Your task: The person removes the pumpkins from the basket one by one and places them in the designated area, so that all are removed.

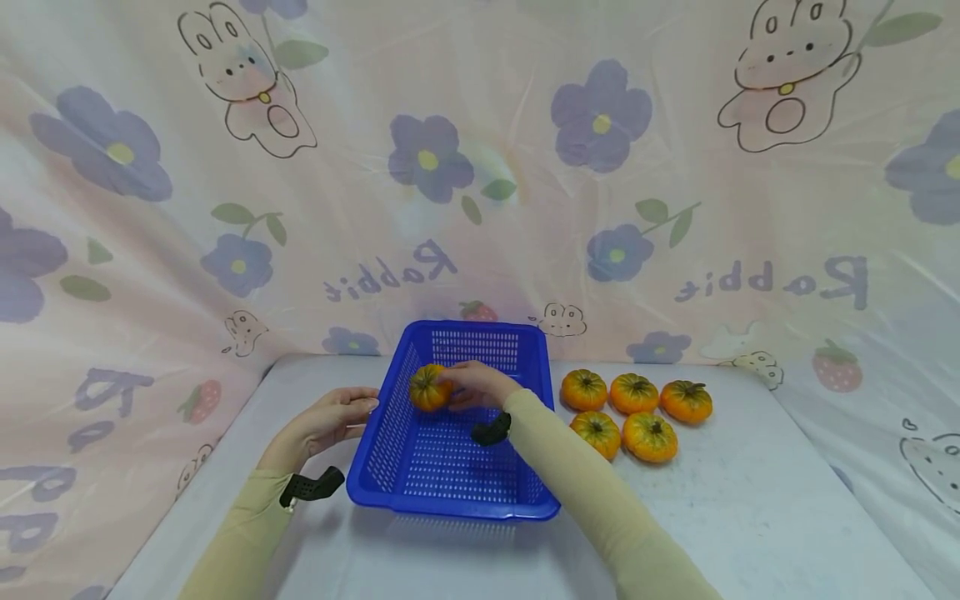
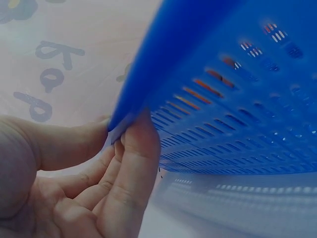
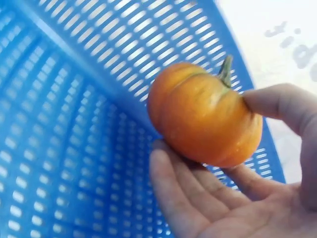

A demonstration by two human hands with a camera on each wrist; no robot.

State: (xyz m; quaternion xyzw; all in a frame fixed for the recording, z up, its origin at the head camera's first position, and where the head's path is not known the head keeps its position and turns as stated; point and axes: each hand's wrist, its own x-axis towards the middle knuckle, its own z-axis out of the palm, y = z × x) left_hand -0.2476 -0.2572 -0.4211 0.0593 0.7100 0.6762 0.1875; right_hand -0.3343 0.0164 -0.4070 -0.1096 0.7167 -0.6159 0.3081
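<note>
A small orange pumpkin [image 3: 200,116] with a green stem is held by my right hand [image 1: 480,386], thumb on top near the stem and fingers beneath. The hand and pumpkin are inside the blue plastic basket [image 1: 453,507], toward its far left part. My left hand [image 1: 330,421] pinches the basket's left rim [image 2: 141,64] between thumb and fingers. Through the slots in the left wrist view, bits of orange show. No other pumpkin is visible inside the basket.
Right of the basket, several orange pumpkins [image 1: 650,437] lie in two rows on the white table [image 1: 750,508]. A patterned cloth [image 1: 517,242] with rabbits and flowers hangs behind the table and along its sides.
</note>
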